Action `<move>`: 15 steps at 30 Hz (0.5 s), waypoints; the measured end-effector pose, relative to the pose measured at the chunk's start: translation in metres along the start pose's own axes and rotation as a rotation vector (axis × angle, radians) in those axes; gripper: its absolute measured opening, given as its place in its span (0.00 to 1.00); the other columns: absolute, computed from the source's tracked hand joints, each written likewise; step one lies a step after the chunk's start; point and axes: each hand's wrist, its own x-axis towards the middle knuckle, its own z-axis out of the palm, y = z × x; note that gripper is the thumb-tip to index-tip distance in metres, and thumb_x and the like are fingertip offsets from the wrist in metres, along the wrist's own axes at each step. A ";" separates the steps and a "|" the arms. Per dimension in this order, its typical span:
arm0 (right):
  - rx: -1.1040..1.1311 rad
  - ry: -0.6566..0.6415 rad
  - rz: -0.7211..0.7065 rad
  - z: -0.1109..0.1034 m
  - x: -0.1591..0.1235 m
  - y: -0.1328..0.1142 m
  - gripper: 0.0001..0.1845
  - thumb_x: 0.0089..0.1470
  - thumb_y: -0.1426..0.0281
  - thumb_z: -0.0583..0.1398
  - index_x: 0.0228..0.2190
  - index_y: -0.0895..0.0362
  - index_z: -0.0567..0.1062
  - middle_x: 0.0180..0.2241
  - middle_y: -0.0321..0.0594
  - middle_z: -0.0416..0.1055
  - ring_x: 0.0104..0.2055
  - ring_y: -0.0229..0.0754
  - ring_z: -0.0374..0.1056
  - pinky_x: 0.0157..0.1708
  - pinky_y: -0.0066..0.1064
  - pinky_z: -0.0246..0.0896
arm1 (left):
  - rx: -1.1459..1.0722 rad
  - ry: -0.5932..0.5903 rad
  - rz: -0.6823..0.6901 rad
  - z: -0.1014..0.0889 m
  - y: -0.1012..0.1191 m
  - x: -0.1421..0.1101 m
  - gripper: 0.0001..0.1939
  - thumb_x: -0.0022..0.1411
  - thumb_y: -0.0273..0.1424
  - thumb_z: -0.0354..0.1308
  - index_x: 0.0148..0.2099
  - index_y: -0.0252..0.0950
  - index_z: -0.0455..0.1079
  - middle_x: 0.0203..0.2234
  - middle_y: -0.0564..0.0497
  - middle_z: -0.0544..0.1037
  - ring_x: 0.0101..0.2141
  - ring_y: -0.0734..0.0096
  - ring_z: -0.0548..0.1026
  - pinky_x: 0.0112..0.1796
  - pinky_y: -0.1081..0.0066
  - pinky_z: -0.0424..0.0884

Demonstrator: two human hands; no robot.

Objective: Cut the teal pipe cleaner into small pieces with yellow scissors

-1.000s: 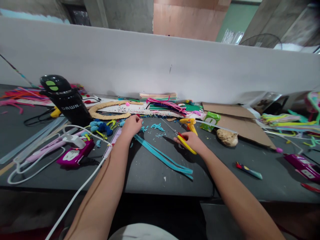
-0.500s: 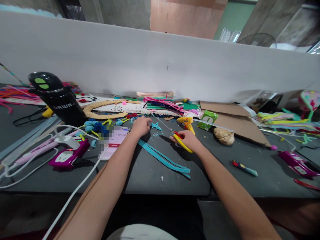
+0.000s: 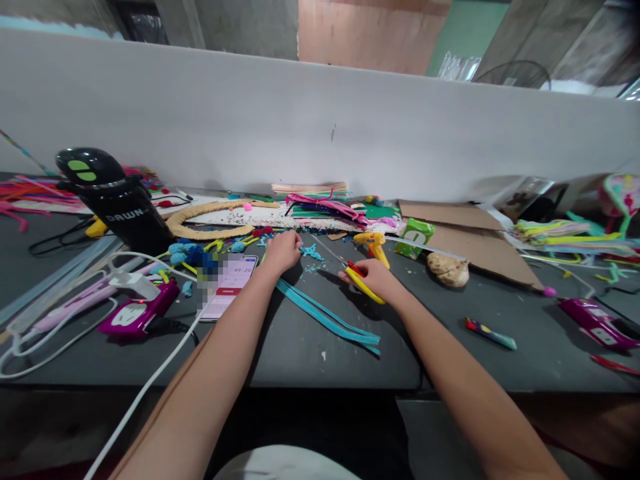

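Note:
My left hand (image 3: 283,251) rests on the dark table with its fingers curled in. Whatever it may pinch is hidden. Just right of its fingertips lie short light-blue fuzzy pieces (image 3: 312,252) with small blue clippings around them. Long light-blue pipe cleaners (image 3: 330,319) stretch from below the left wrist toward the front right. In my right hand (image 3: 379,280) is a pair of scissors (image 3: 367,287) with yellow and red handles, the blades pointing away to the upper left. A yellow glue gun (image 3: 374,248) lies just beyond that hand.
A phone (image 3: 234,283) lies left of my left forearm, near a tall black bottle (image 3: 133,217). A white cable crosses the left side. Toward the right are a green packet (image 3: 415,237), a stone-like lump (image 3: 448,269), cardboard (image 3: 493,257) and a pen-like tool (image 3: 491,333). A white partition stands behind.
The left hand's fingers have curled in and drawn slightly back from the blue pieces. The right hand and scissors stay nearly in place. The view has shifted very slightly.

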 end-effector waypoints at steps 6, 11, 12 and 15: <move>-0.023 0.002 -0.007 -0.001 -0.001 -0.001 0.28 0.43 0.44 0.61 0.17 0.57 0.70 0.17 0.34 0.60 0.21 0.34 0.52 0.21 0.28 0.43 | -0.348 0.072 -0.003 0.007 -0.013 0.004 0.05 0.62 0.31 0.51 0.38 0.38 0.66 0.35 0.47 0.79 0.37 0.63 0.75 0.38 0.66 0.66; -0.028 0.000 -0.001 -0.002 -0.001 -0.003 0.28 0.44 0.44 0.60 0.18 0.57 0.70 0.17 0.33 0.59 0.21 0.34 0.51 0.21 0.28 0.43 | -0.676 0.119 -0.005 0.012 -0.017 0.007 0.02 0.59 0.30 0.53 0.35 0.37 0.64 0.29 0.50 0.77 0.30 0.69 0.74 0.35 0.69 0.68; -0.032 0.002 0.002 -0.002 -0.001 -0.003 0.28 0.44 0.44 0.60 0.17 0.57 0.69 0.17 0.33 0.59 0.21 0.34 0.51 0.21 0.28 0.43 | -0.734 0.125 0.001 0.011 -0.016 0.007 0.02 0.58 0.30 0.54 0.35 0.37 0.65 0.28 0.51 0.77 0.29 0.70 0.74 0.34 0.70 0.68; -0.056 0.018 0.011 -0.003 -0.003 -0.005 0.29 0.44 0.43 0.59 0.17 0.57 0.67 0.17 0.33 0.58 0.21 0.34 0.51 0.21 0.28 0.43 | -0.891 0.132 0.030 0.004 -0.014 0.004 0.06 0.54 0.30 0.58 0.35 0.35 0.68 0.27 0.51 0.76 0.27 0.71 0.74 0.32 0.70 0.69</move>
